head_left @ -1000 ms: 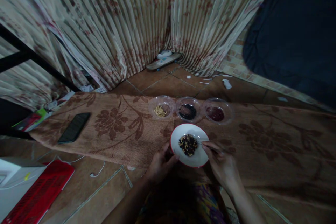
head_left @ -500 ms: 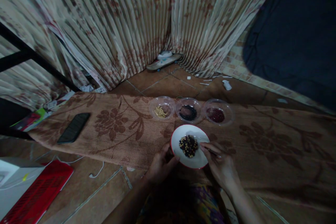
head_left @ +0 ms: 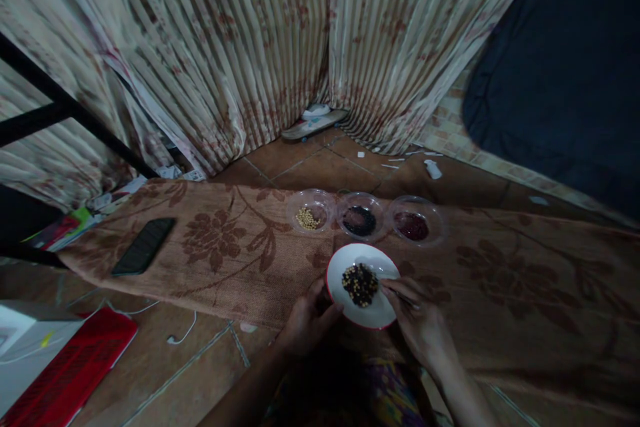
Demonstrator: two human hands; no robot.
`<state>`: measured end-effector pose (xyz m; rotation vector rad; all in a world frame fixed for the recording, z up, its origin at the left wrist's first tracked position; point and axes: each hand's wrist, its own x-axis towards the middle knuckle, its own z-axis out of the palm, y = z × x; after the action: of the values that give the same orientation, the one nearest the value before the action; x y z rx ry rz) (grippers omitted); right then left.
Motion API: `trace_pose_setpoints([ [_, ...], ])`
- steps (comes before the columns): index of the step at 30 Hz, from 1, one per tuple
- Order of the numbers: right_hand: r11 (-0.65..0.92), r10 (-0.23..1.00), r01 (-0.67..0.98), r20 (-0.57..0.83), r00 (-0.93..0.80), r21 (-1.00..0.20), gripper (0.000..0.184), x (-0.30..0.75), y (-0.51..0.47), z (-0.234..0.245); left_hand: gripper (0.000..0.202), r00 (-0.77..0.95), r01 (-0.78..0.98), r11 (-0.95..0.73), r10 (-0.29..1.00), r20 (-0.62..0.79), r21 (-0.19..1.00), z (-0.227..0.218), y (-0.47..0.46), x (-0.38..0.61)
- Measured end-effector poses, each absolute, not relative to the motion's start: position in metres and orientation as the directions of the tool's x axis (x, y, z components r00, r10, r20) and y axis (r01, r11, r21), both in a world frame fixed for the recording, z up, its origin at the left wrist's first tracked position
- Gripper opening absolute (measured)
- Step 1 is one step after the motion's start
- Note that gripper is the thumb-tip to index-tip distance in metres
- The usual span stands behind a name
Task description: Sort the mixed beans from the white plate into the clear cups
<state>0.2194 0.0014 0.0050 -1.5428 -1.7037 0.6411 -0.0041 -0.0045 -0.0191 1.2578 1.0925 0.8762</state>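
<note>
With my left hand (head_left: 304, 324) gripping the bowl (head_left: 376, 312) at eight o'clock, I should work the utensil (head_left: 410, 301), pinched in my right hand (head_left: 423, 327), gently from three o'clock.

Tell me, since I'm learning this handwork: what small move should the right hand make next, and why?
Probably ease the thin tool slightly left into the mixed beans. The right hand holds it close beside them, and the left hand holds the bowl near its rim, able to steady it, so a short, gentle reach seems enough. The tool's tip is too unclear to place.
</note>
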Motion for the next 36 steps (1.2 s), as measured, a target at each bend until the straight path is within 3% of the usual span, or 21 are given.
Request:
trace_pose_setpoints([
  [36, 0.213, 0.972, 0.618, 0.231, -0.052, -0.757, 0.024, 0.221, -0.002, 0.0, 0.052, 0.237, 0.093, 0.068, 0.967, -0.089, 0.993, -0.019, -0.006, -0.003],
])
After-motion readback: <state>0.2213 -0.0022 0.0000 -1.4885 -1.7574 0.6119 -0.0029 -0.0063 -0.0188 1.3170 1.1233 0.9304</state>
